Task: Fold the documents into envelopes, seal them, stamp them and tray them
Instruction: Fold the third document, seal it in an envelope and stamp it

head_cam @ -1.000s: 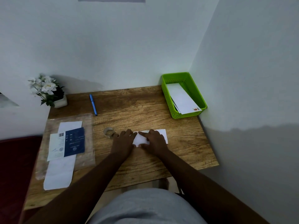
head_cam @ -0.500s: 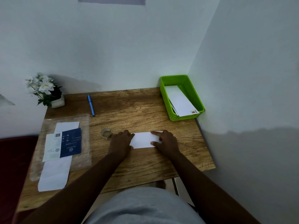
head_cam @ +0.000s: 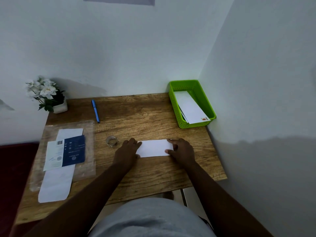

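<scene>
A folded white document (head_cam: 154, 148) lies flat on the wooden desk (head_cam: 145, 117), in the middle. My left hand (head_cam: 127, 152) presses on its left end with straight fingers. My right hand (head_cam: 182, 150) presses on its right end, forefinger along the top edge and thumb at the lower corner. A green tray (head_cam: 195, 86) at the back right holds white envelopes (head_cam: 189, 106), the top one with a red stamp at its near corner. A clear roll of tape (head_cam: 111, 141) sits just left of my left hand.
A clear plastic sleeve (head_cam: 89, 151) on the left carries white sheets (head_cam: 56, 183) and a dark blue leaflet (head_cam: 74, 151). A blue pen (head_cam: 95, 111) lies at the back. A white flower pot (head_cam: 59, 107) stands in the back left corner. Walls close the back and right.
My hands have slid apart along the document, from its middle to its two ends, and more of the white paper now shows between them.
</scene>
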